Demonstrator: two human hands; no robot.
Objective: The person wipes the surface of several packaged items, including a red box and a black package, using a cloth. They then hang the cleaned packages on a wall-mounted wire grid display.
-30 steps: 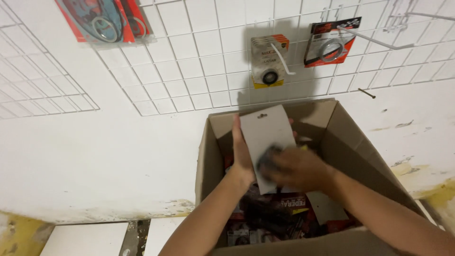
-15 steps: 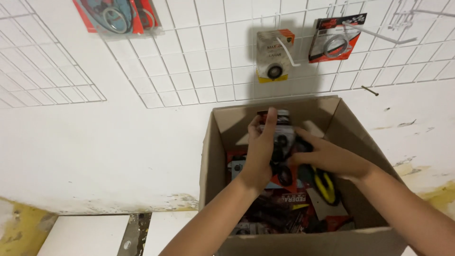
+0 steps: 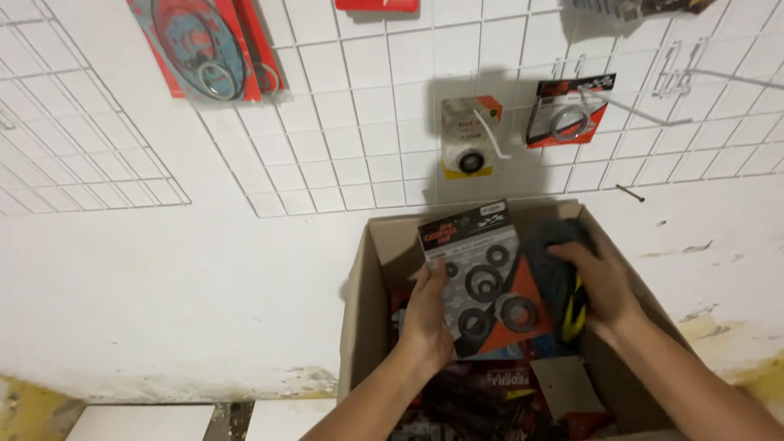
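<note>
Grey-and-orange blister card of black ring seals (image 3: 483,282) sits tilted above the open brown cardboard box (image 3: 367,310), its dark top edge toward the wall and its orange lower corner pointing down into the box. Several round black seals of different sizes show on its face. The left hand (image 3: 426,314) grasps the card along its left edge, thumb on the front near the upper seals and the fingers behind it. The right hand (image 3: 603,286) is curled over a black rubber bundle with a yellow stripe (image 3: 563,282), which stands just beside the card's right edge, near the box's right wall; the fingers wrap over the top of the bundle and clench it. Card and bundle overlap slightly where they meet.

Under both hands the box holds more packets, red, black and white (image 3: 506,384), lying in a loose heap toward its near edge.

Behind the box rises a white wall with a white wire grid panel (image 3: 367,106) fixed on it. On the grid, straight above the box's far edge, hangs a small clear packet with a yellow base and a black ring (image 3: 468,135), and just to its right a red-and-black card carrying a metal ring (image 3: 567,110). Near the grid's upper left corner hangs a large red gasket pack (image 3: 208,49). Bare white hooks (image 3: 686,73) stick out toward the right edge.
</note>
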